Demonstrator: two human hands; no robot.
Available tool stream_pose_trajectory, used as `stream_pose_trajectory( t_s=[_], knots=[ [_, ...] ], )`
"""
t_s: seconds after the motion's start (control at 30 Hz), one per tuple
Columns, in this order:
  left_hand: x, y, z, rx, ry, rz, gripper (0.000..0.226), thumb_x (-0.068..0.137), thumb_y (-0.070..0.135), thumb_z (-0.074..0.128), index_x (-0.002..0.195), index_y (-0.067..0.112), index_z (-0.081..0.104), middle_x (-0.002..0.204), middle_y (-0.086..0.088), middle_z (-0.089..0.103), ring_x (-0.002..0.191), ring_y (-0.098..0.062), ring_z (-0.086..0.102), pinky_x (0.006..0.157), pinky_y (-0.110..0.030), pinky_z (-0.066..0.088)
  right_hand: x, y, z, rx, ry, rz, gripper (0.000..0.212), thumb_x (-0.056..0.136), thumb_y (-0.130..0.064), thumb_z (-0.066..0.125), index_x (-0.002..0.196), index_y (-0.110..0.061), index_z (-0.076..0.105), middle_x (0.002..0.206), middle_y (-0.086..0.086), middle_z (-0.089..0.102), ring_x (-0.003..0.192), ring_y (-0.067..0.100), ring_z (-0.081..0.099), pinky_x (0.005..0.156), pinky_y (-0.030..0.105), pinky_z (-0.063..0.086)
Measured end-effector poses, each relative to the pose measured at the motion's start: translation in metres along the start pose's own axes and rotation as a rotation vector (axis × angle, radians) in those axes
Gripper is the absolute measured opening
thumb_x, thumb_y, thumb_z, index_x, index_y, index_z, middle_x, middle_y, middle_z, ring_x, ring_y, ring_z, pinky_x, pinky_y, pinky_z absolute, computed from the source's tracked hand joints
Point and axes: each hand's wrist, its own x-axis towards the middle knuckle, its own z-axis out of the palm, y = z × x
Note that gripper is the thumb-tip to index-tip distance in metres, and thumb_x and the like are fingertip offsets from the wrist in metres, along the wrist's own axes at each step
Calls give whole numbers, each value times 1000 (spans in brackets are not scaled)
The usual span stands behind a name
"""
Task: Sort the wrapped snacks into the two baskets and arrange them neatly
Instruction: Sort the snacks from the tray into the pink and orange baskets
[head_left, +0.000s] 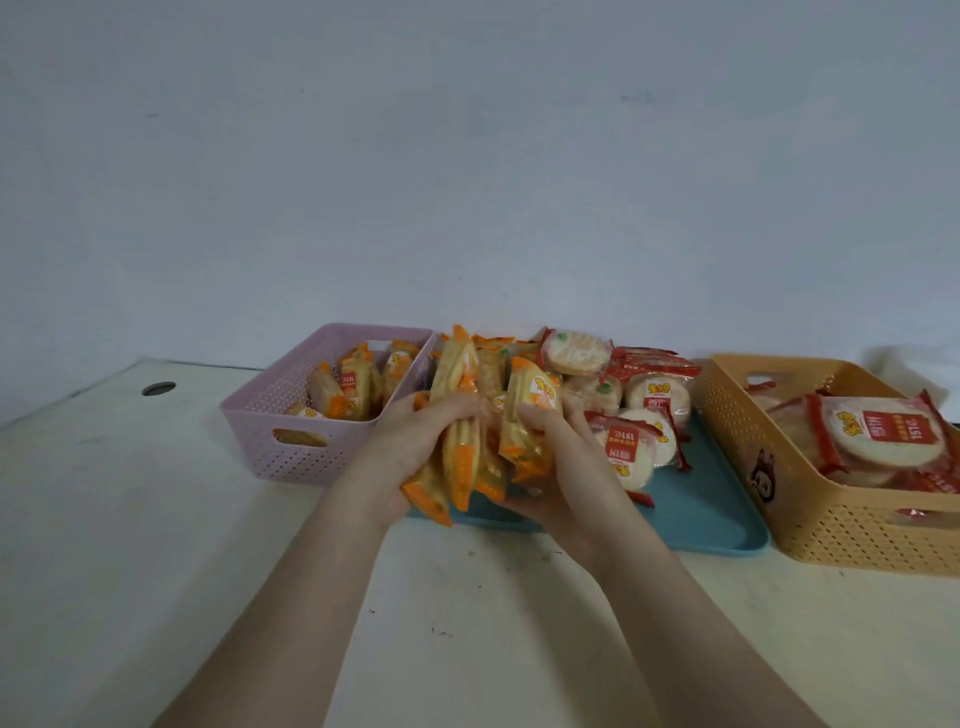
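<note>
On the pale table (156, 545), both hands clasped one bunch of long orange-wrapped cracker packets (460, 457), the left hand (405, 447) gripping one side and the right hand (566, 467) the other, over the near edge of a flat teal plastic tray (711, 519). Round red-wrapped rice crackers (631, 447) lay heaped at two o'clock of the bunch. The orange kind appeared to be the sort in hand. The next move likely called for carrying the bunch to ten o'clock, into the perforated lilac plastic basket (270, 410) holding like packets, and lining them up. The perforated tan plastic basket (841, 540) at three o'clock held red-wrapped rounds.
</note>
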Motion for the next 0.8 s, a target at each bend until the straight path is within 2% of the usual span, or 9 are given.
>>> stream_pose_trajectory(
  t_s=[0.17,0.27,0.33,0.43,0.53,0.63,0.67,0.77,0.8],
  knots=[
    [-6,36,-11,-58,60,179,43,79,27,77,113,4,65,97,-19,73,87,-32,72,69,-38,57,15,-18,50,18,-2,-88,43,87,-18,63,127,-29,51,115,13,68,100,33,68,80,55,53],
    [-7,70,-32,-1,151,264,33,82,30,73,107,9,67,90,-14,75,81,-27,74,66,-36,57,37,-31,88,42,-49,-106,46,86,-19,64,128,-25,47,109,13,68,89,27,69,68,45,55],
    [-1,90,-50,56,223,311,29,82,34,71,103,13,68,87,-10,76,79,-24,74,67,-37,58,57,-35,110,92,-76,-68,53,83,-21,68,130,-25,43,115,12,66,98,28,69,76,48,57],
    [11,103,-75,137,290,343,34,80,42,70,103,17,67,90,-8,76,84,-26,73,79,-46,59,92,-28,138,16,-87,29,89,57,-41,86,134,-26,44,123,11,62,105,30,66,84,54,55],
    [26,96,-97,238,362,261,42,84,53,64,107,18,65,98,-9,74,89,-29,71,85,-49,57,178,13,134,-11,-103,105,128,34,-60,88,146,-31,34,143,6,45,116,33,59,85,56,53],
    [36,81,-118,241,359,79,80,77,72,53,129,12,53,114,-12,68,98,-31,67,88,-50,54,180,7,147,51,-120,151,117,45,-57,78,148,-34,28,152,1,35,130,29,47,100,59,42],
    [37,76,-121,193,360,51,80,79,71,50,131,10,49,115,-13,66,98,-31,66,90,-48,53,169,-2,153,28,-92,159,115,46,-56,75,148,-34,26,152,1,33,133,29,43,104,58,39],
    [42,70,-117,19,462,168,32,100,39,42,119,15,50,111,-7,62,94,-20,60,88,-34,45,125,-25,164,-93,-62,140,79,69,-42,66,141,-21,38,137,13,45,121,34,49,101,51,46],
    [42,67,-114,43,516,240,32,101,30,41,126,15,52,121,-4,60,104,-18,56,88,-31,41,116,-28,164,-152,-47,120,59,82,-33,61,136,-15,44,128,16,50,113,35,53,99,47,49]
  ],
)
